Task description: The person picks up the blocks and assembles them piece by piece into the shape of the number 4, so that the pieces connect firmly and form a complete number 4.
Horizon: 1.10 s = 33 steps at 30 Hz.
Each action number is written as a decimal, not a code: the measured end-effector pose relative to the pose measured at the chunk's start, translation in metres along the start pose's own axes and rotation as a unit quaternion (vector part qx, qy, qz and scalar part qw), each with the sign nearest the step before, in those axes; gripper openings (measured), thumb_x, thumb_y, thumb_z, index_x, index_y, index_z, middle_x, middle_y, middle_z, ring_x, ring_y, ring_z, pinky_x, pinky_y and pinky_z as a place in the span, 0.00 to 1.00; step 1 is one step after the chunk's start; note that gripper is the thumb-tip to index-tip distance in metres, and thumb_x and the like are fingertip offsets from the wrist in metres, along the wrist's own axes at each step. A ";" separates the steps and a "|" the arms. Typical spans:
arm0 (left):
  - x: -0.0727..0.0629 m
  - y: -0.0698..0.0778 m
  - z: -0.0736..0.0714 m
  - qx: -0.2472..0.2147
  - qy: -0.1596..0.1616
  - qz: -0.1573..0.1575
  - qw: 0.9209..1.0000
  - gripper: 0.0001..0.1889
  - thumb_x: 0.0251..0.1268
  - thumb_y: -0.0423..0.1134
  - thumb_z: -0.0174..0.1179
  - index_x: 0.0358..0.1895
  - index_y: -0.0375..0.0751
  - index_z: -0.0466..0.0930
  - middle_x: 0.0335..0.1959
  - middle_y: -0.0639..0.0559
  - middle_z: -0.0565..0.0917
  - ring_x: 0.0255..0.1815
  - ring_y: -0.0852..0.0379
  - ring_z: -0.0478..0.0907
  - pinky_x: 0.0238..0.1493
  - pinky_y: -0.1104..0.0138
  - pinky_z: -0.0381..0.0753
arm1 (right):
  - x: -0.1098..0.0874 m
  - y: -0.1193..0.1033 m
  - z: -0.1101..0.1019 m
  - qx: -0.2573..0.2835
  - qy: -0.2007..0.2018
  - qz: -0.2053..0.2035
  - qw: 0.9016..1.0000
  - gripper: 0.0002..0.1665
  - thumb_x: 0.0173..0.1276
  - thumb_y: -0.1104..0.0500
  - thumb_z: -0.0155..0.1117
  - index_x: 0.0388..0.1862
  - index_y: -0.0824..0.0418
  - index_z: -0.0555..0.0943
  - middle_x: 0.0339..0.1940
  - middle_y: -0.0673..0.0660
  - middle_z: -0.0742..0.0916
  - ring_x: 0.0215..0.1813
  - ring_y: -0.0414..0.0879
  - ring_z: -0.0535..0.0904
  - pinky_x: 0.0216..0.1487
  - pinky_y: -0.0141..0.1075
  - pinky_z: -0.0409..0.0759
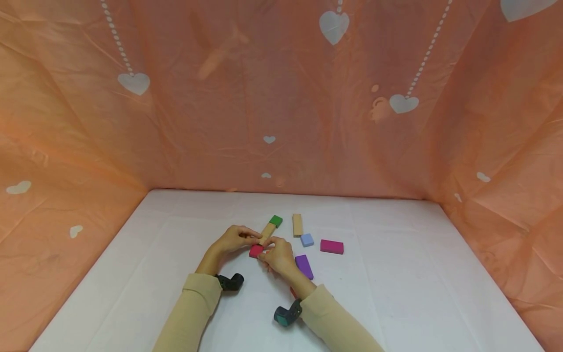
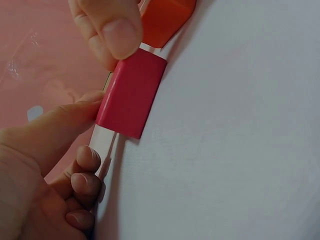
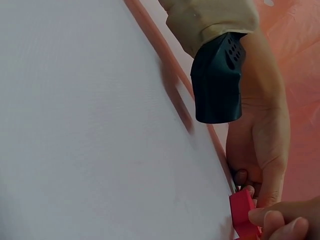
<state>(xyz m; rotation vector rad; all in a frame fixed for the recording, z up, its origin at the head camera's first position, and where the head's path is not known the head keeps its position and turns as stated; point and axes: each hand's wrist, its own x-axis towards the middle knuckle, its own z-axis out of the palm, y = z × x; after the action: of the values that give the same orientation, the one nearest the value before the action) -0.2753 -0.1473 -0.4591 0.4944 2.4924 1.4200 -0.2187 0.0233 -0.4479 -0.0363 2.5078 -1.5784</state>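
A green block [image 1: 276, 221], a plain wooden block [image 1: 268, 231] and a red block [image 1: 256, 251] lie end to end in a slanting row. From the left, my left hand [image 1: 235, 239] brings thumb and index fingertips to the near end of the wooden block; I cannot tell whether they pinch it. Its other fingers curl loosely below, as the left wrist view shows. My right hand [image 1: 278, 255] grips the red block [image 2: 132, 92], its thumb [image 2: 121, 37] at one end. Its index finger reaches over to the wooden block.
Right of the row lie another wooden block [image 1: 297, 225], a light blue block [image 1: 307, 240], a magenta block [image 1: 332, 247] and a purple block [image 1: 303, 267]. An orange-red block [image 2: 167, 22] is partly hidden by my right arm in the head view. Orange curtains [image 1: 281, 122] surround the white table [image 1: 396, 293].
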 end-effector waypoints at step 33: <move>0.000 0.001 0.002 0.004 0.005 0.004 1.000 0.19 0.60 0.34 0.64 0.54 0.30 0.80 0.26 0.52 0.71 0.30 0.59 0.65 0.32 0.73 0.64 | -0.001 -0.001 0.000 -0.004 0.010 -0.003 1.000 0.10 0.58 0.69 0.68 0.39 0.67 0.79 0.12 0.53 0.80 0.09 0.36 0.66 0.12 0.23 0.63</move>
<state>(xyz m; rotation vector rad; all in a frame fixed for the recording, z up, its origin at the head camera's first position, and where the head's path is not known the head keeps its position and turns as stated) -0.2740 -0.1457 -0.4589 0.4999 2.5076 1.4208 -0.2174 0.0235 -0.4469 -0.0286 2.5310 -1.5789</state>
